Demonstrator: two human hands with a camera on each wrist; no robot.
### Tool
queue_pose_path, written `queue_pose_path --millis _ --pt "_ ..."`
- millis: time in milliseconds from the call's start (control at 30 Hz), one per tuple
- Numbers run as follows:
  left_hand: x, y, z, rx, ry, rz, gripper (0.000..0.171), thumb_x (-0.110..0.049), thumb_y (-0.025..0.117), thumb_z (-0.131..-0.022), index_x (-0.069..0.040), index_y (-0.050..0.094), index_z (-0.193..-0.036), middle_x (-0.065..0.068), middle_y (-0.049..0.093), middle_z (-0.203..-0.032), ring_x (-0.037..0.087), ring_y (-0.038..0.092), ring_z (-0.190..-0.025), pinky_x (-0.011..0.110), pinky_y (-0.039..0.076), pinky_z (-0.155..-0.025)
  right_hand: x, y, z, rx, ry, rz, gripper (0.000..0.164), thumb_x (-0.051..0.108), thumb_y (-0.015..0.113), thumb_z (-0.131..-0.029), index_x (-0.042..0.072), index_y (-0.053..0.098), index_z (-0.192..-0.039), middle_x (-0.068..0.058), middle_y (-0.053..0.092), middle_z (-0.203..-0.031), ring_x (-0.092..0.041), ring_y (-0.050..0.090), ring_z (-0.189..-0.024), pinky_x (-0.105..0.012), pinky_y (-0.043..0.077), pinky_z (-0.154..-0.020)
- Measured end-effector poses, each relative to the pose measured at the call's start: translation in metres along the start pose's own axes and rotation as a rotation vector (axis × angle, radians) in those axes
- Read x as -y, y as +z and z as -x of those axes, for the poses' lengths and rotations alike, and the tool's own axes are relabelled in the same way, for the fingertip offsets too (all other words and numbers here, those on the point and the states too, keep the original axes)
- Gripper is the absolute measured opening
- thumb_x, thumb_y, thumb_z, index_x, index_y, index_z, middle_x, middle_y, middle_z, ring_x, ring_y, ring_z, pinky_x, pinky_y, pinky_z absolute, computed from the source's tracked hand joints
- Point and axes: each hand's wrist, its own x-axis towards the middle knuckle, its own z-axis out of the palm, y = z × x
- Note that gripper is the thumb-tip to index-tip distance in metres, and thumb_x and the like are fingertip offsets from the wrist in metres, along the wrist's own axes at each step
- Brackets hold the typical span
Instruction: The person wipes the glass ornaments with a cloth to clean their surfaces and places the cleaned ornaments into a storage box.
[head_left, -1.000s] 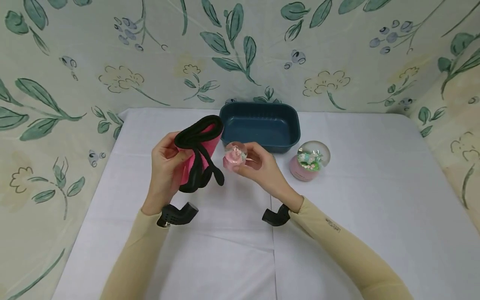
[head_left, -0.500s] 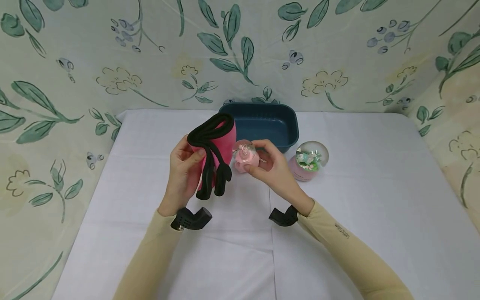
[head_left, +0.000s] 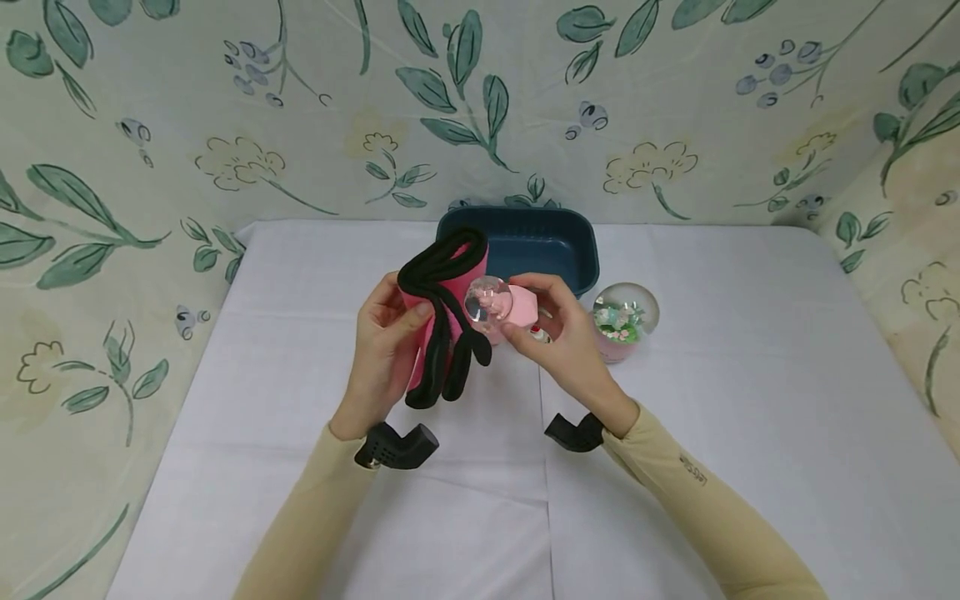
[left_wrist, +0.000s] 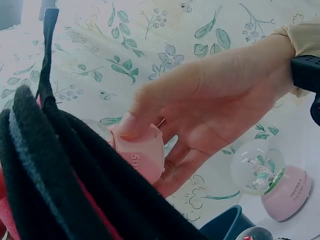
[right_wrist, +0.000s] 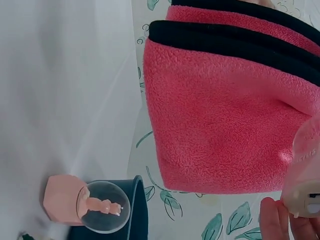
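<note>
In the head view my left hand (head_left: 382, 342) grips a folded pink fleece cloth (head_left: 474, 260) with thick black edging, thumb on its near side. Facing it, my right hand (head_left: 566, 337) pinches a small snow globe by its pink base (head_left: 522, 307), the glass ball turned toward the cloth and overlapping it. Fingers and thumb lie on opposite sides of that pink base (left_wrist: 141, 152) in the left wrist view. The right wrist view shows the globe's underside (right_wrist: 305, 197) with a small switch, close beside the fleece (right_wrist: 220, 115).
A dark blue plastic bin (head_left: 577, 250) stands at the back of the white-covered table. To its front right sits a larger snow globe (head_left: 626, 321) with flowers inside. Another, with a pink angular base (right_wrist: 62, 200), shows beside the bin in the right wrist view.
My left hand has brought the cloth rightward, closer to the globe. The right hand has also shifted slightly right and turned the globe, so its ball now points left.
</note>
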Motion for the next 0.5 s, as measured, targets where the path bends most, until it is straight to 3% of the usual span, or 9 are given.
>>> queue_pose_path --millis 233,367,500 --pt "0.0046 0.0027 0.0012 0.040 -0.029 -0.053 0.036 -0.015 0.079 -0.079 -0.012 0.060 -0.110 0.007 0.057 -0.107 0.021 0.053 -0.101 0.025 0.051 -0.084 0.0032 -0.0033 0.0001 -0.043 -0.091 0.073 0.054 -0.016 0.071 -0.074 -0.009 0.050 -0.124 -0.017 0.054 -0.122 -0.025 0.053 -0.106 -0.026 0.051 -0.088" --pt "0.0072 0.0034 0.0013 0.112 -0.062 -0.174 0.054 -0.029 0.080 -0.076 -0.013 0.054 -0.120 0.010 0.051 -0.121 0.026 0.046 -0.115 0.029 0.051 -0.088 0.0031 -0.0056 0.0004 -0.045 -0.167 0.104 0.057 -0.019 0.072 -0.071 -0.008 0.051 -0.123 -0.016 0.055 -0.123 -0.025 0.053 -0.108 -0.028 0.050 -0.089" --pt "0.0084 0.0032 0.0000 0.218 -0.079 -0.357 0.076 -0.042 0.076 -0.077 -0.007 0.044 -0.136 0.012 0.045 -0.132 0.029 0.041 -0.124 0.035 0.050 -0.091 0.0039 -0.0093 0.0005 -0.028 -0.254 0.137 0.056 -0.015 0.074 -0.073 -0.007 0.052 -0.124 -0.017 0.054 -0.125 -0.028 0.051 -0.114 -0.031 0.049 -0.091"
